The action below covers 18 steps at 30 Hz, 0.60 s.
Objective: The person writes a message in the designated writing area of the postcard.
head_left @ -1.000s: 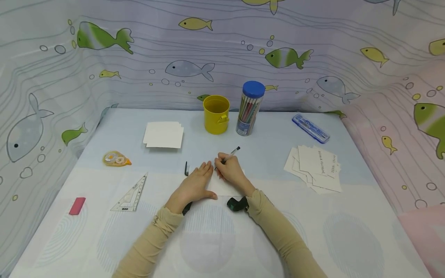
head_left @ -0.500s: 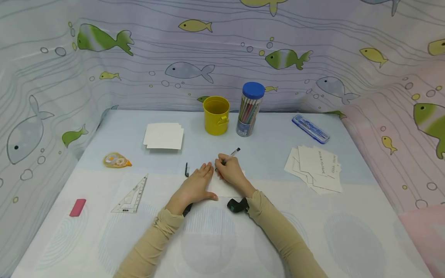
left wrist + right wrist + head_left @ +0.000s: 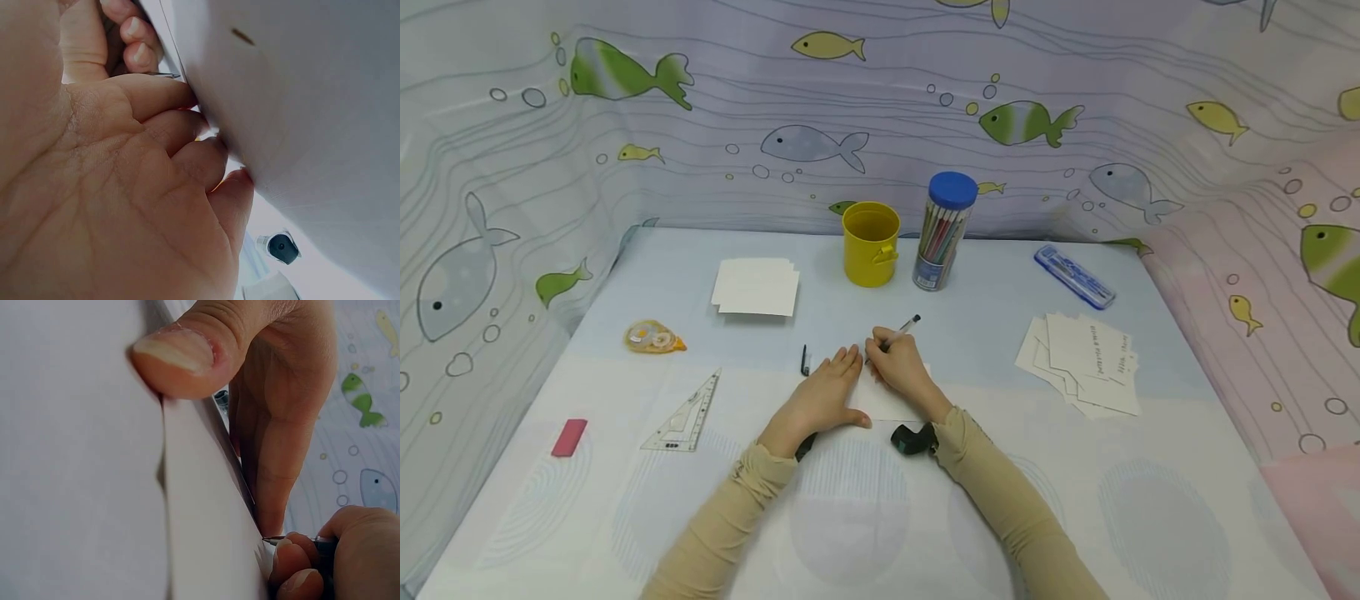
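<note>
In the head view a white card (image 3: pixel 891 404) lies on the table in front of me, partly covered by both hands. My left hand (image 3: pixel 822 398) rests on its left side with fingers extended and thumb near the lower edge. My right hand (image 3: pixel 901 367) pinches a clear-barrelled pen (image 3: pixel 910 322) with a black end. The right wrist view has the pen tip (image 3: pixel 272 539) at the card's surface (image 3: pixel 206 519), near the left fingertips. Any writing under the hands is hidden. A black pen cap (image 3: pixel 805 362) lies just beyond the left hand.
Blank cards (image 3: pixel 756 286), a yellow bucket (image 3: pixel 870 250) and a blue-lidded pencil jar (image 3: pixel 942 237) stand toward the back. Written cards (image 3: pixel 1086 358) and a blue case (image 3: pixel 1075 277) are at right. Correction tape (image 3: pixel 653 337), a set square (image 3: pixel 685 421) and a pink eraser (image 3: pixel 569 437) are at left.
The head view has shifted slightly. Both hands keep nearly the same place, the left on the card and the right gripping the pen, with only a tiny shift of the pen.
</note>
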Each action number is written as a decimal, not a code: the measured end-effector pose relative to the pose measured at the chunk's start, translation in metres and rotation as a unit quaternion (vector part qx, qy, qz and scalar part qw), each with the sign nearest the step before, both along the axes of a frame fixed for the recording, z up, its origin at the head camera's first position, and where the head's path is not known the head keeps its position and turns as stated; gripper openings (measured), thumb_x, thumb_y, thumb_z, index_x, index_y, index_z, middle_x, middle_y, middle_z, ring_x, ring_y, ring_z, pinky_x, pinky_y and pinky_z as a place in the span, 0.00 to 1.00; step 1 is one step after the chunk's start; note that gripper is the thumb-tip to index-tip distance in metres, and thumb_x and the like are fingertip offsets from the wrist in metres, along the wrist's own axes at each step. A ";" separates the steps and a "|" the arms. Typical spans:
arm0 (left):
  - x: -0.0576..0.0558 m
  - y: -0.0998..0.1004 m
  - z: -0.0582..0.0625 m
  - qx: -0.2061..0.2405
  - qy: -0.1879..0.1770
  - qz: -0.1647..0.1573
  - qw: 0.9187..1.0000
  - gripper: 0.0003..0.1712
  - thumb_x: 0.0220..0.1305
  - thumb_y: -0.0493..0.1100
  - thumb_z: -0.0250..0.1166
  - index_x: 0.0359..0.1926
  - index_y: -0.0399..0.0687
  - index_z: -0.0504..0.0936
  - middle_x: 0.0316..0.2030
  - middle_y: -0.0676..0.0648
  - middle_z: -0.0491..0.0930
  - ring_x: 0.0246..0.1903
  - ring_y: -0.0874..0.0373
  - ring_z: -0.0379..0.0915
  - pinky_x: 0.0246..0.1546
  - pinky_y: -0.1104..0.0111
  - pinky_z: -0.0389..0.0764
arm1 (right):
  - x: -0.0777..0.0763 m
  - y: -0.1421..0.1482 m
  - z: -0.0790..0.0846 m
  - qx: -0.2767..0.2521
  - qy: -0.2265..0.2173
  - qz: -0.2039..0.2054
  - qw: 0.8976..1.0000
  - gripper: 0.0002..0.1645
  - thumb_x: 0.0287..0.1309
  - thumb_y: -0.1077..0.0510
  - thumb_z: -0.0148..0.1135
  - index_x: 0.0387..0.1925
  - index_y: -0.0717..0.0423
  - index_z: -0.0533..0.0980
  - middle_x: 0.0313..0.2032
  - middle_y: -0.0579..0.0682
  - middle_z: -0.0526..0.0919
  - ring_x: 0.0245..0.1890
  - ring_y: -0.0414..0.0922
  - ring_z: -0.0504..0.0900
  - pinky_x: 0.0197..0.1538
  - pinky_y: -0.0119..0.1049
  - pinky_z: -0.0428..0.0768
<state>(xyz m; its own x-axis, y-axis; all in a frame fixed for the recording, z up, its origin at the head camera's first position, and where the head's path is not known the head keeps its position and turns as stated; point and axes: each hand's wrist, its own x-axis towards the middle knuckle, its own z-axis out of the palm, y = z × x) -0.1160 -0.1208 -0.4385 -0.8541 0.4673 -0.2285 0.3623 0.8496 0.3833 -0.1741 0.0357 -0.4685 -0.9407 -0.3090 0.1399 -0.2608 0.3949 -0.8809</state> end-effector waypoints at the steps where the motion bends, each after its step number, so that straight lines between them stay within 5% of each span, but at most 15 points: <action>1: 0.000 0.000 0.001 -0.001 0.000 0.001 1.000 0.60 0.53 0.61 0.71 0.73 0.30 0.51 0.75 0.34 0.45 0.75 0.39 0.40 0.73 0.47 0.53 | 0.000 0.000 0.000 0.002 -0.002 0.003 1.000 0.20 0.67 0.62 0.50 0.17 0.58 0.66 0.09 0.53 0.73 0.04 0.33 0.62 0.09 0.24 0.57; 3: 0.001 -0.001 0.002 -0.002 -0.002 0.002 1.000 0.60 0.52 0.60 0.71 0.73 0.30 0.51 0.75 0.34 0.45 0.75 0.39 0.40 0.73 0.47 0.53 | -0.006 0.001 -0.009 0.004 -0.001 0.009 1.000 0.20 0.66 0.61 0.49 0.16 0.55 0.65 0.08 0.47 0.72 0.04 0.34 0.64 0.10 0.27 0.59; 18: 0.001 0.000 0.002 -0.004 0.001 0.002 1.000 0.60 0.53 0.61 0.70 0.73 0.31 0.52 0.75 0.35 0.46 0.75 0.40 0.40 0.73 0.48 0.53 | -0.006 0.001 -0.011 -0.029 -0.025 -0.011 0.999 0.20 0.65 0.62 0.50 0.16 0.55 0.65 0.08 0.45 0.71 0.06 0.36 0.68 0.11 0.27 0.62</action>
<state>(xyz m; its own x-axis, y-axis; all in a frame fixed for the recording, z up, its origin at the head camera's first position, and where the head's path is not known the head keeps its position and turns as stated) -0.1154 -0.1212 -0.4365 -0.8564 0.4619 -0.2308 0.3596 0.8543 0.3754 -0.1803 0.0372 -0.4790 -0.9533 -0.2819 0.1088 -0.2072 0.3478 -0.9144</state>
